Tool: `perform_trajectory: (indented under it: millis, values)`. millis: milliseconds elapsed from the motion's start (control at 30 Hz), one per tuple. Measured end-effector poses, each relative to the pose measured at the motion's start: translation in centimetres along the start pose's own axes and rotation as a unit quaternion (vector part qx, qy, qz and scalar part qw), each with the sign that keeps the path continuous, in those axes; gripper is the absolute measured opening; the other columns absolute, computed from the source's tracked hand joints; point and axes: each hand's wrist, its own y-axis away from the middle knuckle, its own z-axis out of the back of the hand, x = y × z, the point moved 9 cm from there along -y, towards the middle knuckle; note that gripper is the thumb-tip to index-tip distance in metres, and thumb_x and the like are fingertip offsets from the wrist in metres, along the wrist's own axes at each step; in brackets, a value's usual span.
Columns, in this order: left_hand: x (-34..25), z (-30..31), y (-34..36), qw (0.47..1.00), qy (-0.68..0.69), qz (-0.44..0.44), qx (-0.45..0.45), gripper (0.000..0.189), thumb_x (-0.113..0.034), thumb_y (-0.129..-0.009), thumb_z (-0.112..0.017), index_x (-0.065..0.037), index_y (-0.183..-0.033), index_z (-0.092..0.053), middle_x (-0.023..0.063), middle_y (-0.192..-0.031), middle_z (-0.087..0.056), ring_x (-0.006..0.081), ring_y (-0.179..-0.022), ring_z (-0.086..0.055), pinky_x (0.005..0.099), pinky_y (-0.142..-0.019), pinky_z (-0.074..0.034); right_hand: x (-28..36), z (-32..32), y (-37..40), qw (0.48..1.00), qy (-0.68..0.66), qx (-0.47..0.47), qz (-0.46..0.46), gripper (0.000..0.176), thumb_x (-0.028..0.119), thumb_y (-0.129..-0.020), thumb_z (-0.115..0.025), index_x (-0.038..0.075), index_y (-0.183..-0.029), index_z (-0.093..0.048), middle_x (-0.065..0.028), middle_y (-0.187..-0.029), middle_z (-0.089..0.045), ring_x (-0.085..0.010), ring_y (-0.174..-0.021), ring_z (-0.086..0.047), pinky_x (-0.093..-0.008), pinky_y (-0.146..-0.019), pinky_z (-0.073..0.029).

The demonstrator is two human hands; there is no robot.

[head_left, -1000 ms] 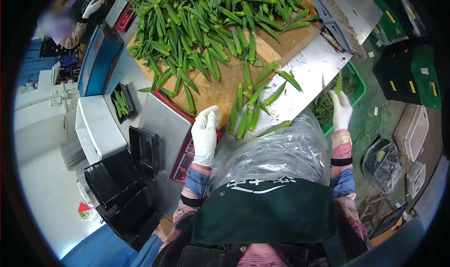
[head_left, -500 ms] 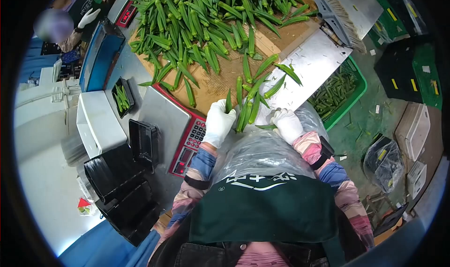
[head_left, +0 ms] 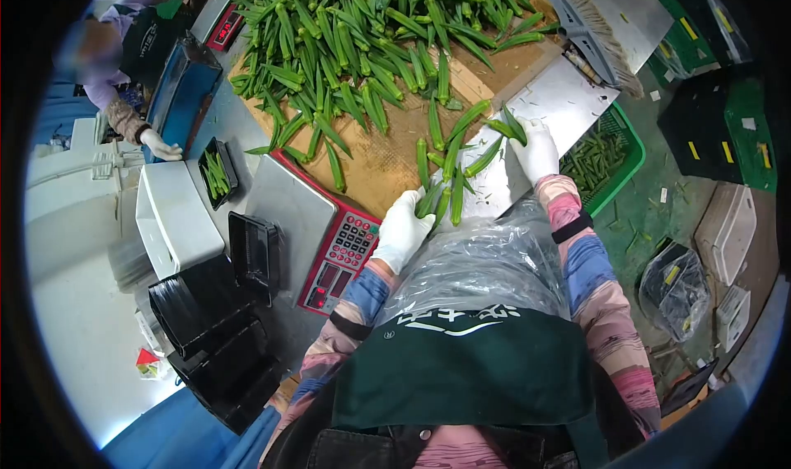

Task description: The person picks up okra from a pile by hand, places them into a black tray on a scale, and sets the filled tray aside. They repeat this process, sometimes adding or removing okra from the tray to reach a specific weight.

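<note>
My left hand (head_left: 404, 232), in a white glove, is at the near edge of the board with its fingers curled against an okra pod (head_left: 429, 198). Beside its fingertips lie other loose pods, one of them an okra pod (head_left: 456, 201) pointing toward me. Further right, my white-gloved right hand (head_left: 537, 150) reaches over the metal sheet (head_left: 568, 98), its fingers closed on an okra pod (head_left: 514, 126). Another pod lies against that one. A large heap of okra (head_left: 354, 41) covers the far part of the brown board (head_left: 383, 152).
To the left stand a red-framed scale (head_left: 334, 259), an empty black tray (head_left: 251, 255) and a black tray with okra (head_left: 216, 172). A green basket (head_left: 634, 160) of small pods sits below right. A broom head (head_left: 589, 41) rests at the back right. Another person's gloved hand (head_left: 161, 145) is at far left.
My right hand has moved up and right from my apron's edge to a pod on the metal sheet. My left hand has shifted slightly right and down. The other person's hand has come lower.
</note>
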Motion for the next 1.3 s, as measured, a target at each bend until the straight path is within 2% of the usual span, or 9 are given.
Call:
perform_trajectory:
  millis: [167,400,533,667,800,867,967,1167,1300]
  values:
    - [1.1,3.1,0.8,0.964,0.26,0.043,-0.021,0.029,-0.019,-0.096,-0.063,0.004,-0.113,-0.057,0.0112,-0.101,-0.068,0.0128,-0.093,-0.059,0.0302,-0.083,-0.049,-1.7,0.7,-1.1,0.997,-0.062,0.013,-0.037,0.035,0.014,-0.082,-0.073,0.003,-0.114,-0.065,-0.0188,-0.106,-0.065,-0.0363,-0.102,-0.062,-0.041,-0.092,-0.05]
    - [-1.2,4.1,-4.6,0.982,0.055,0.032,-0.18,0.035,-0.024,-0.087,-0.07,-0.005,-0.113,-0.056,0.0213,-0.103,-0.067,0.0413,-0.097,-0.064,0.0443,-0.082,-0.052,9.5,-2.1,-4.0,0.97,0.049,0.036,0.234,0.028,0.009,-0.079,-0.067,0.011,-0.107,-0.064,-0.0089,-0.109,-0.065,-0.03,-0.108,-0.06,-0.041,-0.093,-0.048]
    - [-3.1,3.1,-6.3,0.98,-0.053,0.002,-0.19,0.042,-0.024,-0.081,-0.077,-0.003,-0.11,-0.055,0.0215,-0.101,-0.07,0.0416,-0.098,-0.066,0.0439,-0.083,-0.052,9.5,-6.0,-4.7,0.94,0.209,0.102,0.252,0.024,0.011,-0.089,-0.051,0.012,-0.109,-0.065,-0.0094,-0.105,-0.064,-0.0279,-0.102,-0.061,-0.0393,-0.085,-0.047]
    - [-0.9,5.3,-4.9,0.982,0.036,0.1,-0.157,0.049,-0.025,-0.079,-0.076,-0.007,-0.119,-0.053,0.0203,-0.101,-0.071,0.0385,-0.096,-0.069,0.0448,-0.083,-0.054,8.4,-0.9,-3.2,0.961,0.138,0.063,0.232,0.031,0.019,-0.079,-0.069,0.013,-0.11,-0.063,-0.0081,-0.104,-0.061,-0.0271,-0.104,-0.058,-0.0406,-0.089,-0.044]
    - [-2.1,3.1,-1.8,0.985,0.152,0.045,-0.061,0.043,-0.026,-0.081,-0.073,-0.005,-0.117,-0.061,0.0212,-0.104,-0.072,0.035,-0.097,-0.07,0.042,-0.087,-0.054,7.0,-1.7,1.2,0.95,0.143,0.143,0.24,0.038,0.011,-0.074,-0.071,0.014,-0.111,-0.063,-0.0072,-0.103,-0.06,-0.0297,-0.104,-0.056,-0.0428,-0.091,-0.044]
    - [-2.2,-0.1,-1.5,0.996,0.025,-0.018,-0.081,0.036,-0.023,-0.081,-0.071,-0.004,-0.11,-0.062,0.0191,-0.103,-0.065,0.0362,-0.099,-0.064,0.0437,-0.088,-0.052,6.8,-2.9,3.7,0.938,0.089,0.103,0.319,0.042,0.012,-0.072,-0.072,0.013,-0.112,-0.061,-0.0051,-0.108,-0.06,-0.029,-0.106,-0.057,-0.0423,-0.093,-0.044]
    - [-3.5,-2.5,-0.6,0.985,-0.09,-0.075,-0.128,0.041,-0.024,-0.08,-0.074,-0.008,-0.115,-0.059,0.0178,-0.104,-0.063,0.0367,-0.1,-0.062,0.047,-0.087,-0.051,6.2,-3.1,3.5,0.942,0.132,0.135,0.278,0.04,0.011,-0.071,-0.071,0.015,-0.11,-0.063,-0.0072,-0.116,-0.059,-0.0285,-0.114,-0.054,-0.0426,-0.095,-0.043]
    - [-2.1,0.5,0.5,0.985,0.148,0.091,-0.018,0.041,-0.019,-0.082,-0.074,-0.002,-0.116,-0.061,0.0236,-0.113,-0.068,0.0363,-0.105,-0.067,0.0398,-0.09,-0.053,5.8,-0.4,2.8,0.97,0.057,0.123,0.204,0.05,0.008,-0.069,-0.073,0.013,-0.118,-0.062,-0.0089,-0.114,-0.06,-0.0299,-0.116,-0.055,-0.0439,-0.099,-0.043]
    - [-6.5,0.3,0.3,0.99,0.062,-0.085,-0.094,0.04,-0.019,-0.082,-0.074,0.0,-0.115,-0.061,0.0213,-0.113,-0.067,0.0376,-0.105,-0.065,0.041,-0.089,-0.053,11.1,-1.4,1.9,0.946,-0.054,0.155,0.28,0.049,0.006,-0.068,-0.073,0.012,-0.116,-0.062,-0.0095,-0.113,-0.062,-0.0316,-0.114,-0.055,-0.044,-0.099,-0.043]
